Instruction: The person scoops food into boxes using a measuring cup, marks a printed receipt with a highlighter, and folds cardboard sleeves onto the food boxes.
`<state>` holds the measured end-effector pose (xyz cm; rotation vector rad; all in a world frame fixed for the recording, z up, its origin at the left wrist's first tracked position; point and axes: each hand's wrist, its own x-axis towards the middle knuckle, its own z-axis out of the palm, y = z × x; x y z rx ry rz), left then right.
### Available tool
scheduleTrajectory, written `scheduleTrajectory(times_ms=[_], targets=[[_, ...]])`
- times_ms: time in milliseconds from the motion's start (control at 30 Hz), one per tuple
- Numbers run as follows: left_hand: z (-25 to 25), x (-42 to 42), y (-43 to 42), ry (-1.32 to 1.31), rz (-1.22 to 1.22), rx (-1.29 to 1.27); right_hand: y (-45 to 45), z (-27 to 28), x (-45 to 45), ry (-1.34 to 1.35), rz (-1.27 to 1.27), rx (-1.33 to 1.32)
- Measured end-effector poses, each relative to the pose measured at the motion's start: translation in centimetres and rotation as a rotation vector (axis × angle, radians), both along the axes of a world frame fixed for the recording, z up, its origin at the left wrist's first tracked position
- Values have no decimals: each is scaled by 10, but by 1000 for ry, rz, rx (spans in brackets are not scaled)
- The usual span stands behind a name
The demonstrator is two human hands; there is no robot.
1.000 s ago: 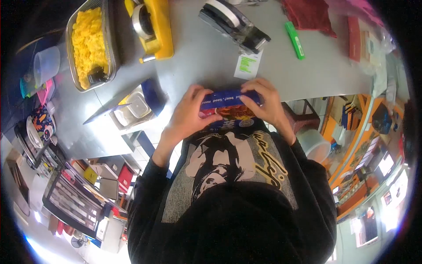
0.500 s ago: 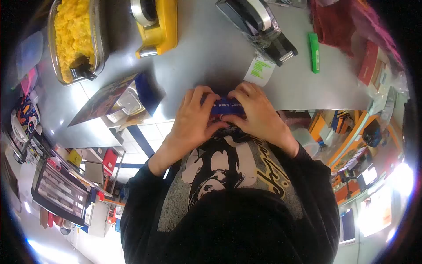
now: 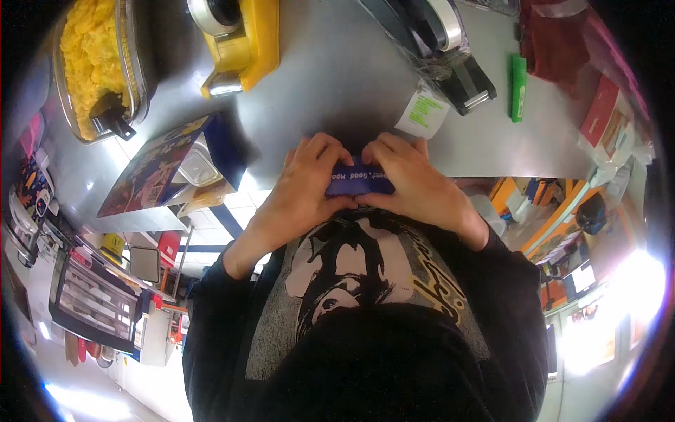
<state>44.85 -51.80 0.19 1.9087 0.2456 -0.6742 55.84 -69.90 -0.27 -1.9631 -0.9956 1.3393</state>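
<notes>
Head view: one piece of blue printed cardboard (image 3: 360, 181), white lettering including the word "Good", held at the near edge of a grey metal table (image 3: 302, 77), close before the wearer's printed shirt (image 3: 358, 264). Left hand (image 3: 306, 179): fingers curled, closed on one end, thumb along the lower edge. Right hand (image 3: 411, 181): likewise closed on the opposite end, the two thumbs nearly meeting. Whether the piece held anything could not be told. To the left stood an open-ended printed carton (image 3: 156, 165), tilted in view; a pale rectangular tub (image 3: 199, 167) showed through its opening, contents indistinct. Farther left, a clear-walled rectangular dish (image 3: 131, 53) contained crumbly yellow food (image 3: 91, 56) and a black implement (image 3: 112, 118) at its near end. Beyond the hands: a yellow tape dispenser (image 3: 251, 53) and a black tape dispenser (image 3: 401, 28), each bearing a roll; a white label (image 3: 425, 114), green-marked, beside the latter; a green marker (image 3: 519, 88); a maroon cloth (image 3: 555, 53); and a red-and-white box (image 3: 600, 112), contents hidden.
</notes>
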Motion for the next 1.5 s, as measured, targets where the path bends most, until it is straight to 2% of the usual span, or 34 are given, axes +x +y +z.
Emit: scheduleTrajectory(times_ms=[100, 200, 267, 833, 900, 1167, 1500], targets=[[-1, 0, 1, 3, 17, -26, 3, -1, 4, 73, 73, -72], [-1, -1, 3, 33, 39, -58, 2, 1, 1, 37, 52, -53], [0, -2, 4, 41, 43, -61, 0, 2, -5, -97, 15, 18], [1, 0, 4, 99, 69, -67, -5, 7, -12, -107, -12, 35], [-1, -3, 4, 8, -12, -17, -5, 7, -13, -110, -10, 36], [2, 0, 3, -29, -115, 75, -7, 3, -19, -187, -21, 36], [-1, -3, 0, -74, -188, 145, -7, 5, -14, -96, -46, -19]])
